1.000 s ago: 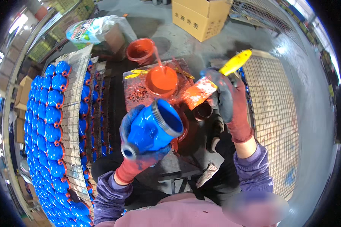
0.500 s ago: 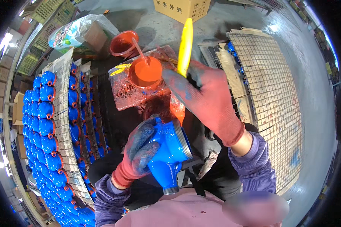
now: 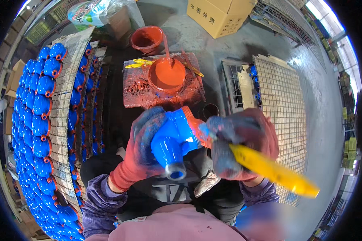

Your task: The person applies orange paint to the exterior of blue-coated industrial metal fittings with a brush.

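Blue part is btwn the 2 hands: L hand grips it, R hand grips the yellow brush at the part's end. Prob. heavy, hard, slick w/ paint; best hold its fat middle.

Your gloved left hand wraps the far side of a glossy blue threaded housing, whose narrow outlet points down toward your lap. Your gloved right hand grips a yellow-handled paintbrush, its handle slanting out to the lower right and its red-orange bristles at the housing's wide rim. Beyond your hands, a bucket of red-orange paint with a stick in it stands on a paint-spattered board, beside yellow-handled brushes. Behind it sits a red bucket. Rows of blue housings are stacked on your left; a wire-mesh rack stands on your right, and a cardboard carton farther off.
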Available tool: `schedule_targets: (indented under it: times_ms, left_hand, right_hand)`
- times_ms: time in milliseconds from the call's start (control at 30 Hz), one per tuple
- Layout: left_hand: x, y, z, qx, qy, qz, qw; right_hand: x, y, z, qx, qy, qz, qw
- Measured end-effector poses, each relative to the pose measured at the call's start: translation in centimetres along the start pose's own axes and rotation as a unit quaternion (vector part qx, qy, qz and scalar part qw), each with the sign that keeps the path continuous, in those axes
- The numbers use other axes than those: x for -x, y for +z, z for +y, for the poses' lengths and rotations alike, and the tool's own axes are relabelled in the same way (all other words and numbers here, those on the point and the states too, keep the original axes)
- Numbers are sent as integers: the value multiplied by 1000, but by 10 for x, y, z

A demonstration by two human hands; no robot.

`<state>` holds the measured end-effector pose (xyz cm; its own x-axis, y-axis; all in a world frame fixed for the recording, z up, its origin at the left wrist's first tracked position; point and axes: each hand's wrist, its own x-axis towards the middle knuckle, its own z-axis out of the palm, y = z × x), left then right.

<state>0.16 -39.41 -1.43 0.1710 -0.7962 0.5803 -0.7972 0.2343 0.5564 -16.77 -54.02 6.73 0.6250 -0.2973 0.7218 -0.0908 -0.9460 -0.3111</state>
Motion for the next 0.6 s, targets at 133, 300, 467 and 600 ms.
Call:
schedule_targets:
  times_ms: [133, 300, 467, 600]
  left_hand:
    - [0, 1, 3, 115, -113, 45, 986]
    - [-1, -1, 7, 400, -264, 102, 872]
    - [-1, -20, 7, 477, -350, 118, 798]
    - [-4, -23, 8, 553, -384, 112, 731]
  right_hand:
    - [4, -14, 4, -77, -63, -109, 989]
    - [15, -6, 8, -108, -126, -118, 979]
    - [14, 1, 4, -109, -168, -106, 974]
    - [9, 2, 8, -109, -160, -146, 970]
